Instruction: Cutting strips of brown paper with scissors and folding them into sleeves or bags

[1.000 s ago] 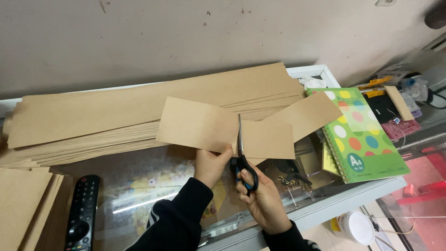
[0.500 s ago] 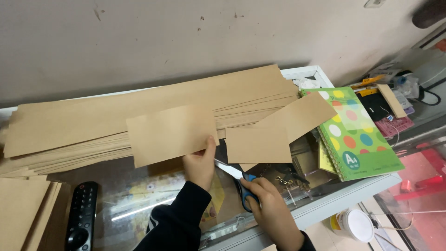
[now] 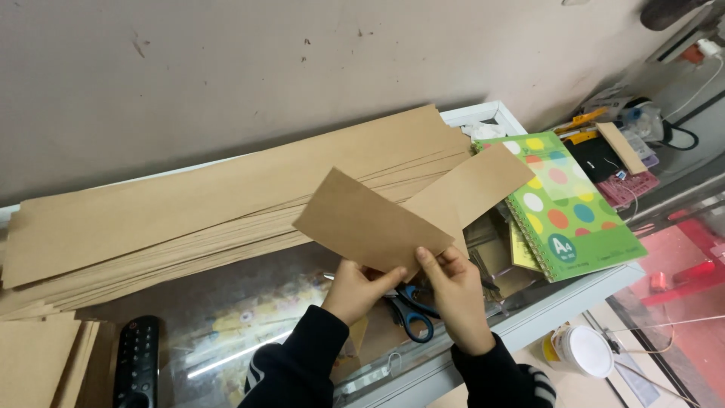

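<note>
Now the scissors (image 3: 408,311) lie down on the glass counter (image 3: 249,302), near me. Far behind is the big brown paper stack (image 3: 226,196). My left hand (image 3: 356,287) and right hand (image 3: 455,291) both pinch one cut brown piece (image 3: 370,223).

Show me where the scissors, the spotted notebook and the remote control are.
scissors (image 3: 414,321), head view, blue handle loop.
spotted notebook (image 3: 568,204), head view, middle of green cover.
remote control (image 3: 137,361), head view, middle of button face.

Single head-worn view, looking steeply down from close range over glass counter (image 3: 249,317), facing wall (image 3: 302,68); no second view.
</note>
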